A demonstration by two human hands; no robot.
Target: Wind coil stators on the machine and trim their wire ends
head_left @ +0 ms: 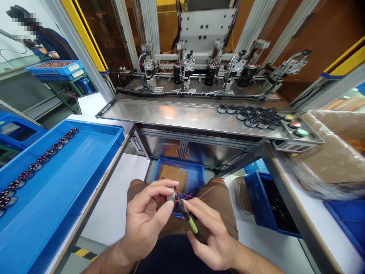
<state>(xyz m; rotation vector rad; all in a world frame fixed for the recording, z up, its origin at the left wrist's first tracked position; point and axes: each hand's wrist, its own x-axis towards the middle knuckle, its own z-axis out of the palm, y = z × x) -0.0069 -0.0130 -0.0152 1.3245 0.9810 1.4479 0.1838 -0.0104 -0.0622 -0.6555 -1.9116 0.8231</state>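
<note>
Over my lap, grips closed.
L hand pinches round metal part; R hand grips green-black tool, prob. cutters, tips nr red wires.

The machine, 3 coloured push buttons and a blue parts tray show a factory workstation.

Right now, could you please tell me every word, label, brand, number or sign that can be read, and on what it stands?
No words, brands or numbers can be read.
White labels on the background blue tray: too small and blurred to read.
Push buttons: no legible lettering.
Held metal part and green-handled tool: no readable marking.
Striped floor tape: yellow and black, no text seen.
</note>
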